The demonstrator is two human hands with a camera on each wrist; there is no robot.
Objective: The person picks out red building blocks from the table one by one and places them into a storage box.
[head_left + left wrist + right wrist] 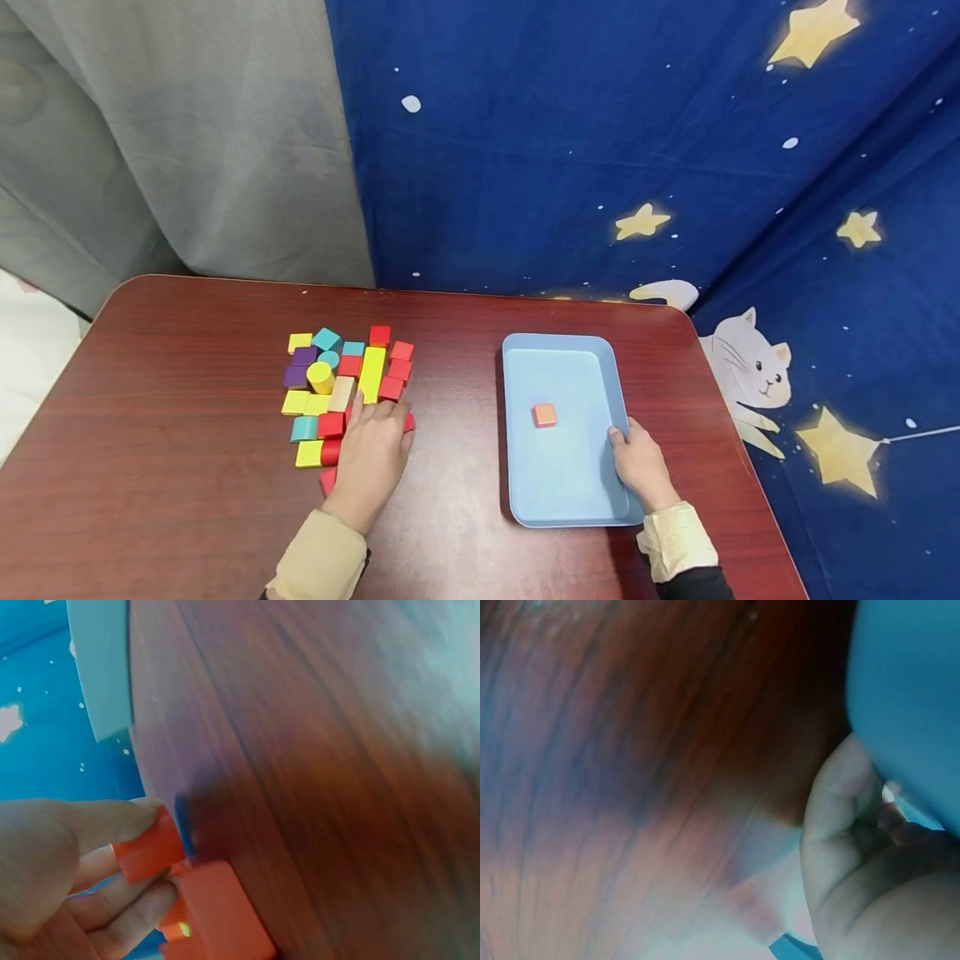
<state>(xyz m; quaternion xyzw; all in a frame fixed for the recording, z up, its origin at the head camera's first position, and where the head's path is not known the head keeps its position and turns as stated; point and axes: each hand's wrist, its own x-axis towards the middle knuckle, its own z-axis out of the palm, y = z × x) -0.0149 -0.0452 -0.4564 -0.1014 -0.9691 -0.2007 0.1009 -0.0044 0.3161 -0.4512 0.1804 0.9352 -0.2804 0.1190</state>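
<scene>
At the near right side of a pile of wooden blocks, my left hand (371, 454) pinches a red block (150, 847) between thumb and fingers. In the left wrist view another red block (225, 911) lies just below those fingers. A long yellow block (372, 373) lies beyond my fingertips, partly hidden by them. My right hand (643, 467) grips the right rim of a light blue tray (570, 487), its thumb over the edge. One small orange cube (544, 415) lies inside the tray.
The pile holds several more blocks, including a yellow cylinder (320, 378), purple blocks (300, 367) and a teal block (304, 428). The brown table (195, 467) meets grey and blue curtains (487, 167) at its far edge.
</scene>
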